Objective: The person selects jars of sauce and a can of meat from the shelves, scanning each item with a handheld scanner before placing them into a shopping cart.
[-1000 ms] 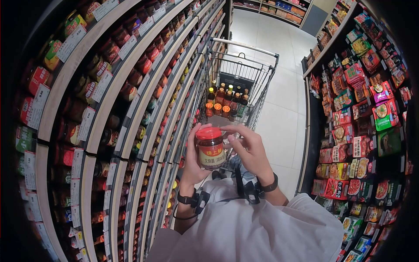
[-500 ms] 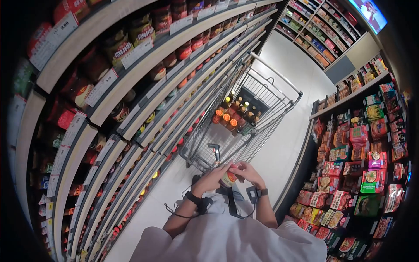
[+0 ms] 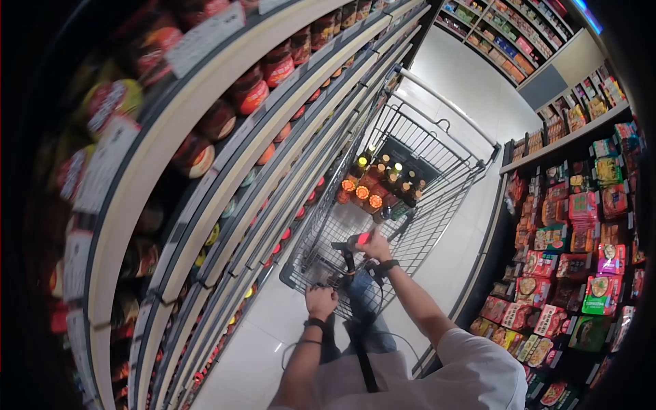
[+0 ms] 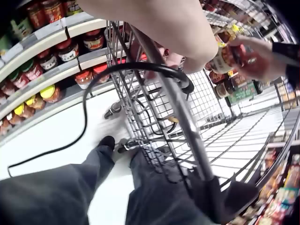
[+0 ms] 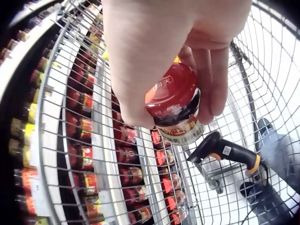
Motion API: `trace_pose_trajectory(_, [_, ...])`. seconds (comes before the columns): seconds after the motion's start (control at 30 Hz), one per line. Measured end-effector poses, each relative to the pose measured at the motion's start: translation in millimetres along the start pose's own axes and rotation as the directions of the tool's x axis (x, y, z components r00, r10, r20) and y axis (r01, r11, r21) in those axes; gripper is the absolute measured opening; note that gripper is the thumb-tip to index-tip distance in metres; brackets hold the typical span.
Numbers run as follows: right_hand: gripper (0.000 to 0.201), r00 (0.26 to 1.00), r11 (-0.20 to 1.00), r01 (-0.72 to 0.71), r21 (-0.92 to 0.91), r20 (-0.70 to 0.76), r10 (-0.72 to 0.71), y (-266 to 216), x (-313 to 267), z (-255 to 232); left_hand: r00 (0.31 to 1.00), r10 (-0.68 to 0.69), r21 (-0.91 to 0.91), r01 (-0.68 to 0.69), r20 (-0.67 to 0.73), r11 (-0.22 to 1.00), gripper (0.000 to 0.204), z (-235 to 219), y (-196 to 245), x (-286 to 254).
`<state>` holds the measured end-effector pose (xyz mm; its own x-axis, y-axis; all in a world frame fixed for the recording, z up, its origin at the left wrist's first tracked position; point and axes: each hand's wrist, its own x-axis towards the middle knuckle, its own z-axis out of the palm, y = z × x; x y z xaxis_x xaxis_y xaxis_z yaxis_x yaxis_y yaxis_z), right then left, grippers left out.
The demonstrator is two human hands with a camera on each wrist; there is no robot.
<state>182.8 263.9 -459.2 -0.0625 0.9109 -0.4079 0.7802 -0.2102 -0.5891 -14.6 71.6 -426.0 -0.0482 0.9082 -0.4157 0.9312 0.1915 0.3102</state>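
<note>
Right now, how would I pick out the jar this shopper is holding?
Find the wire shopping cart in the aisle. Over its near end the right hand grips a small jar from above. Unlike the bottles standing at the cart's far end, it is squat, red-lidded and held in the air.

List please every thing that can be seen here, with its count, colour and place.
Jar of sauce: one, red lid, red and yellow label, held over the cart basket.
Shopping cart: one, grey wire, in the aisle before the person.
Bottles: too many to count surely, dark with orange, yellow and green caps, at the far end of the cart.
Barcode scanner: one, black with a yellow band, inside the cart near the handle.
Shelf jars: many, mostly red-lidded, on the shelves to the left.
Packets: many, red, green and yellow, on the shelves to the right.
Floor: pale tiles.
Left hand: its grip is round the cart handle.
Right hand: holds the jar by its top.
</note>
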Motion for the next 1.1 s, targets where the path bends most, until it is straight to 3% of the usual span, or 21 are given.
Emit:
trace_pose_trajectory(0.1, [0.093, 0.998, 0.999, 0.021, 0.034, -0.066, -0.018, 10.1, 70.3, 38.5, 0.983, -0.183, 0.064, 0.183, -0.011, 0.981, 0.025, 4.0, 11.4, 12.3])
trace_pose_trajectory(0.17, [0.096, 0.999, 0.998, -0.027, 0.054, -0.035, 0.029, 16.9, 111.6, 62.4, 0.968, -0.168, 0.053, 0.181, -0.188, 0.982, 0.024, 20.1, 9.5, 15.2])
trace_pose_trajectory(0.23, [0.098, 0.997, 1.0, 0.006, -0.007, -0.08, -0.006, 15.5, 138.1, 78.1, 0.958, -0.178, 0.056, 0.195, -0.226, 0.979, 0.022, 24.1, 9.9, 18.1])
trace_pose_trajectory(0.3, [0.099, 0.986, 0.996, 0.071, 0.054, -0.152, -0.062, 14.1, 161.4, 94.7, 0.92, -0.142, 0.079, 0.183, -0.366, 0.98, 0.02, 34.2, 8.3, 19.8])
trace_pose_trajectory(0.37, [0.098, 0.983, 0.992, 0.075, 0.103, -0.176, -0.056, 20.6, 187.6, 113.8, 0.933, -0.162, 0.077, 0.196, -0.321, 0.978, 0.015, 35.0, 9.0, 21.4])
trace_pose_trajectory(0.43, [0.096, 0.995, 0.993, 0.021, 0.117, -0.103, -0.009, 4.4, 196.6, 107.4, 0.92, -0.128, 0.09, 0.173, -0.371, 0.981, 0.012, 31.0, 11.3, 23.0])
trace_pose_trajectory(0.47, [0.097, 0.989, 0.998, 0.013, 0.06, -0.148, -0.004, 1.0, 202.7, 111.4, 0.915, -0.118, 0.081, 0.161, -0.386, 0.984, 0.011, 26.3, 13.3, 23.7])
trace_pose_trajectory(0.5, [0.097, 0.995, 0.998, -0.048, 0.046, -0.086, 0.052, -7.3, 206.3, 106.1, 0.916, -0.126, 0.067, 0.163, -0.381, 0.984, 0.01, 27.0, 13.1, 23.8])
trace_pose_trajectory(0.63, [0.083, 0.987, 0.994, -0.092, 0.053, -0.13, 0.099, -15.0, 206.6, 107.2, 0.931, -0.122, 0.067, 0.154, -0.344, 0.986, 0.01, 28.4, 13.9, 21.6])
trace_pose_trajectory(0.77, [0.078, 0.978, 0.99, 0.011, 0.143, -0.208, 0.019, -15.7, 208.4, 120.7, 0.934, -0.123, 0.101, 0.165, -0.335, 0.981, 0.01, 29.0, 15.0, 23.7])
trace_pose_trajectory(0.8, [0.086, 0.972, 0.978, 0.088, 0.191, -0.233, -0.042, -9.8, 206.1, 129.4, 0.94, -0.127, 0.113, 0.171, -0.317, 0.979, 0.011, 30.4, 12.9, 23.4])
trace_pose_trajectory(0.83, [0.106, 0.953, 0.971, 0.173, 0.165, -0.279, -0.122, 9.8, 213.1, 153.6, 0.947, -0.133, 0.126, 0.176, -0.294, 0.976, 0.013, 29.4, 12.2, 22.6])
trace_pose_trajectory(0.93, [0.116, 0.961, 0.929, 0.235, 0.285, -0.212, -0.178, 14.2, 181.1, 143.1, 0.967, -0.175, 0.154, 0.205, -0.184, 0.967, 0.021, 27.4, 11.0, 21.9])
trace_pose_trajectory(0.97, [0.115, 0.983, 0.903, 0.168, 0.396, -0.138, -0.122, 31.2, 177.0, 154.1, 0.967, -0.195, 0.157, 0.22, -0.163, 0.963, 0.023, 23.7, 8.6, 21.6])
trace_pose_trajectory(1.0, [0.107, 0.994, 0.903, 0.08, 0.421, 0.032, -0.103, 26.0, 150.1, 123.3, 0.968, -0.211, 0.152, 0.231, -0.138, 0.961, 0.024, 22.2, 10.6, 21.3])
trace_pose_trajectory(1.03, [0.093, 0.963, 0.812, 0.136, 0.567, 0.117, -0.244, 14.1, 120.6, 90.0, 0.969, -0.223, 0.142, 0.237, -0.105, 0.961, 0.026, 19.9, 16.6, 21.1])
trace_pose_trajectory(1.07, [0.074, 0.898, 0.855, -0.147, 0.497, 0.43, -0.096, 10.8, 86.5, 45.4, 0.963, -0.268, 0.134, 0.268, -0.017, 0.954, 0.027, 16.0, 18.0, 23.0])
trace_pose_trajectory(1.1, [0.053, 0.9, 0.742, -0.002, 0.67, 0.325, -0.291, 21.0, 57.8, 35.2, 0.962, -0.271, 0.123, 0.268, 0.013, 0.956, 0.027, 12.3, 18.4, 23.6])
